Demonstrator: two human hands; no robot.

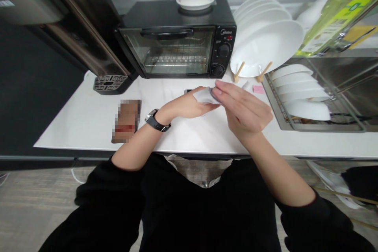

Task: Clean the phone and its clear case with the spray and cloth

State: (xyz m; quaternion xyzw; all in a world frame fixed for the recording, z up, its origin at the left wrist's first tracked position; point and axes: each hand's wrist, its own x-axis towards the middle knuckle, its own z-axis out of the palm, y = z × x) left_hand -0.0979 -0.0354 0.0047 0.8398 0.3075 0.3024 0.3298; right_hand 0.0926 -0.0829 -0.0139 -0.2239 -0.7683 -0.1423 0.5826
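My two hands meet above the white countertop (88, 126), in front of a black toaster oven (177, 39). My left hand (184, 106), with a black wristwatch (156, 121) on its wrist, is closed round a small white wipe or cloth (203, 95). My right hand (242, 106) lies over it from the right, its fingers stretched out and their tips touching the white piece. A small dark object shows just behind my left hand; I cannot make it out.
A phone (126, 120) lies on the counter at the left. White plates (265, 39) stand in a wooden rack beside the oven. More white bowls (304, 94) sit in a metal dish rack at the right. A coffee machine (88, 39) stands at the back left.
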